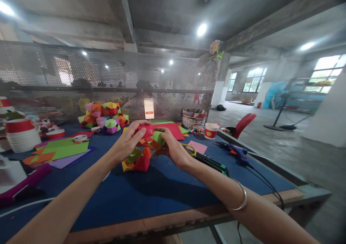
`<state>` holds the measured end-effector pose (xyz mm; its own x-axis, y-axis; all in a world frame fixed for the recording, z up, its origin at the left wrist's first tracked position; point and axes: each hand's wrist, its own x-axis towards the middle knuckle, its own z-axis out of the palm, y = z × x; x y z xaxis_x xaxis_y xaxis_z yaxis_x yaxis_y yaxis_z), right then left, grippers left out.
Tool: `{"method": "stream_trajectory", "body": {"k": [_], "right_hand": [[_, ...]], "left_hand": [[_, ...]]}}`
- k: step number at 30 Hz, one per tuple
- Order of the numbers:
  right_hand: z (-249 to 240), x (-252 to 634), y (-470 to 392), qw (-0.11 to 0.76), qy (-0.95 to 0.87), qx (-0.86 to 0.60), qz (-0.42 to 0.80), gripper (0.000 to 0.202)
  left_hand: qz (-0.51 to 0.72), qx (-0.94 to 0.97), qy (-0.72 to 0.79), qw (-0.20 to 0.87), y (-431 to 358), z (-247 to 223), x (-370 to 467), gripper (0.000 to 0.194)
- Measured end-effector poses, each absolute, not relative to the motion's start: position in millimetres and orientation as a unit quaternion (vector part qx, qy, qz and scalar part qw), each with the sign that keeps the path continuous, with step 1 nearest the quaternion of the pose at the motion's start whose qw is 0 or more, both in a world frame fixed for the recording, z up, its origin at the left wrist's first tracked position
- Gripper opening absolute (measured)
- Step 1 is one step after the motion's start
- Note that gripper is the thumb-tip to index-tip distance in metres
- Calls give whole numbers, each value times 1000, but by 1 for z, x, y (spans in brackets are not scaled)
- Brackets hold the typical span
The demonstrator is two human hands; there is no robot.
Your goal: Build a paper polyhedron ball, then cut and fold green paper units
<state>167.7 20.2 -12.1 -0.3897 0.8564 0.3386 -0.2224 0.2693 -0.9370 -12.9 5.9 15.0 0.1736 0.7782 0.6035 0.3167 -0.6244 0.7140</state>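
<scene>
Spanning the lower view, a blue-covered workbench [119, 204] stands before a perforated metal screen [173, 85]. A pile of multicoloured folded-paper balls [106, 118] sits at the bench's far side, left of centre. A woven basket [192, 120] stands at the far side, right of centre. A blue glue gun [238, 153] lies toward the right edge, its cord trailing to the near edge. Left hand [129, 140]: fingers closed on the red side of a faceted paper piece [158, 138], raised above the bench at centre. Right hand [175, 151]: thumb and fingers gripping its green side. A yellow, red and green paper shell [142, 162] rests on the bench just below. A lit phone [148, 108] stands upright behind. A red-and-white paper cup [211, 131] stands near the basket.
</scene>
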Motion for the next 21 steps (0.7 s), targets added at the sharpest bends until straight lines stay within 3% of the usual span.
{"method": "stream_trajectory", "body": {"k": [8, 14, 21], "right_hand": [[-11, 167, 16, 500, -624, -253, 545, 30], [-12, 165, 17, 503, -618, -256, 547, 33], [-14, 165, 15, 511, -613, -259, 544, 35]], "left_hand": [[516, 741, 376, 206, 7, 13, -12, 31], [523, 756, 373, 127, 12, 8, -11, 26], [470, 775, 414, 89, 11, 6, -12, 33]]}}
